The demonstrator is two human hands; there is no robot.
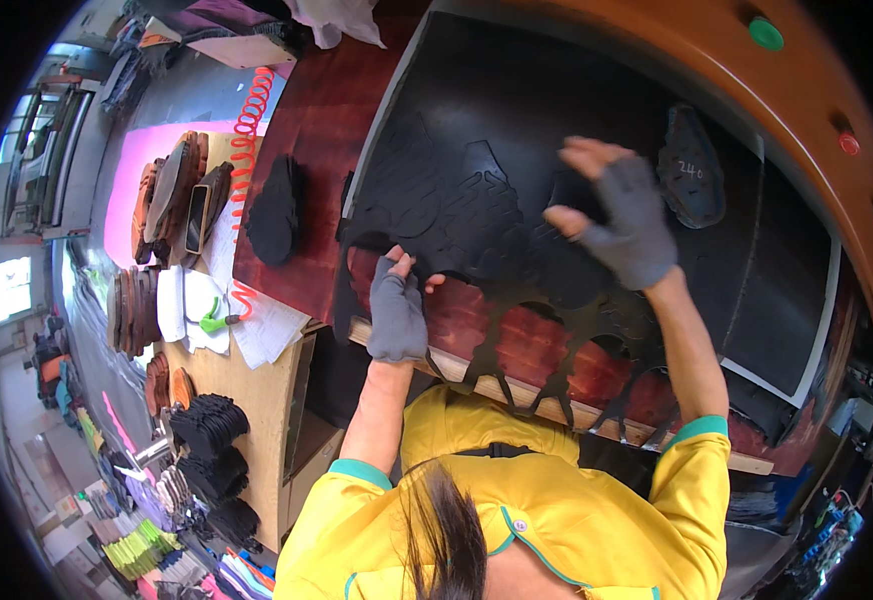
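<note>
A black sheet [556,90] lies over the dark work surface, with sole-shaped outlines cut into its near left part. My left hand [399,305], in a grey fingerless glove, has its fingertips closed on the sheet's near left edge. Over the cut shapes is my right hand [621,215], gloved the same way, its thumb and fingers apart and holding nothing. Whether it touches the sheet I cannot tell. Strips of cut-out black scrap [496,350] hang toward me over the red-brown board [446,320]. To the right of my right hand rests a sole-shaped cutting die [691,165].
An orange machine beam [756,75] with green and red buttons arches over the far right. On the left stand a stack of black sole pieces [274,210], brown soles [171,190], a phone [197,218], a red coiled hose [244,150] and a green air gun [216,318].
</note>
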